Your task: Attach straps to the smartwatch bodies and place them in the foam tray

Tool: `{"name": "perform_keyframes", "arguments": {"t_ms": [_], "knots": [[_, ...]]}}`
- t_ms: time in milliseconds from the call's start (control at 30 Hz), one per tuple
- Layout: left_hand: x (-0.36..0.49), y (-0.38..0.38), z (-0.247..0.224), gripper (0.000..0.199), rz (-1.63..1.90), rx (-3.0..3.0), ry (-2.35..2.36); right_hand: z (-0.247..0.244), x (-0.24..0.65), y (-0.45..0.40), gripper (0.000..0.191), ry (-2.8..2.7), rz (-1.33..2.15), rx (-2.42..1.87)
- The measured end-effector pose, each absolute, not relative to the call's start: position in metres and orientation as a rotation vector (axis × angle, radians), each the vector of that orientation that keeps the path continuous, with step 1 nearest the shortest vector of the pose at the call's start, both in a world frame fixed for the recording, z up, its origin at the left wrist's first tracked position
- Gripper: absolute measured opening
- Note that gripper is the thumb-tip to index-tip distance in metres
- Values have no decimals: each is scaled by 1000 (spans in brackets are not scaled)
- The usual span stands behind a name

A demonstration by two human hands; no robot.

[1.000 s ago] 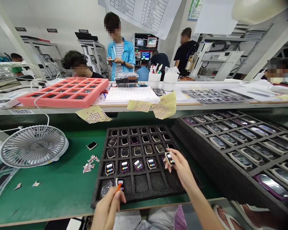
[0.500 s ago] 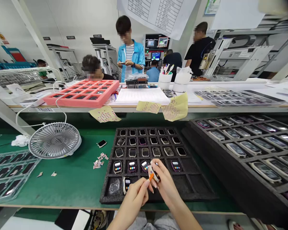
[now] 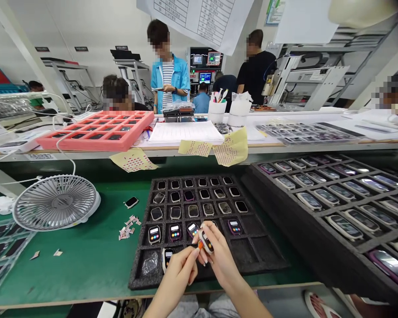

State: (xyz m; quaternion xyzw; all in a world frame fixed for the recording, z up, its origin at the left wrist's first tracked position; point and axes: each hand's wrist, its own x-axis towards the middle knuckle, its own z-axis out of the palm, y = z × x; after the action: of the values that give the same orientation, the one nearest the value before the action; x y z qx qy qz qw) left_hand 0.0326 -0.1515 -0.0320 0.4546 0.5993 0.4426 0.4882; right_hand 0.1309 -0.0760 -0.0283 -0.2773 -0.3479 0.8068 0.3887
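Observation:
My right hand (image 3: 221, 260) holds a smartwatch case (image 3: 206, 244) with a pale frame, tilted above the black foam tray (image 3: 271, 252). In my left hand (image 3: 179, 270), thumb and fingers pinch a small orange tool (image 3: 200, 244) whose tip meets the edge of the watch; fingers hide most of it. Rows of watch cases fill the tray's back compartments. Several nearer ones have lit screens, among them a purple watch (image 3: 234, 226) right of my right hand. Another lit watch (image 3: 167, 257) stands beside my left hand, next to a crumpled clear film (image 3: 150, 264).
A second foam tray (image 3: 318, 229) of watches slopes at the right. A grey fan (image 3: 57, 202), a lone watch (image 3: 132, 202) and small pinkish scraps (image 3: 128, 229) are on the green mat (image 3: 96, 260). A red foam tray (image 3: 119, 143) sits on the shelf. Several people are beyond.
My view has turned to the right, and another person shows at the right edge. The watch in my right hand has tilted, showing more of its face. Both hands keep their hold.

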Motion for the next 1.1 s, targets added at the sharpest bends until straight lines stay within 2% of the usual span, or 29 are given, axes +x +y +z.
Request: {"name": "perform_keyframes", "arguments": {"t_ms": [267, 667, 967, 1100], "knots": [[31, -150, -25, 54, 1057, 1080, 1388, -30, 135, -72, 38, -775, 2125, -668], [27, -150, -30, 54, 1048, 1103, 1399, -29, 139, -73, 37, -854, 2053, -690], [21, -146, -33, 52, 1065, 925, 1167, -40, 132, -73, 39, -599, 2291, -560], [23, -144, -35, 52, 1093, 910, 1135, -44, 131, -73, 37, -537, 2291, -527]]}}
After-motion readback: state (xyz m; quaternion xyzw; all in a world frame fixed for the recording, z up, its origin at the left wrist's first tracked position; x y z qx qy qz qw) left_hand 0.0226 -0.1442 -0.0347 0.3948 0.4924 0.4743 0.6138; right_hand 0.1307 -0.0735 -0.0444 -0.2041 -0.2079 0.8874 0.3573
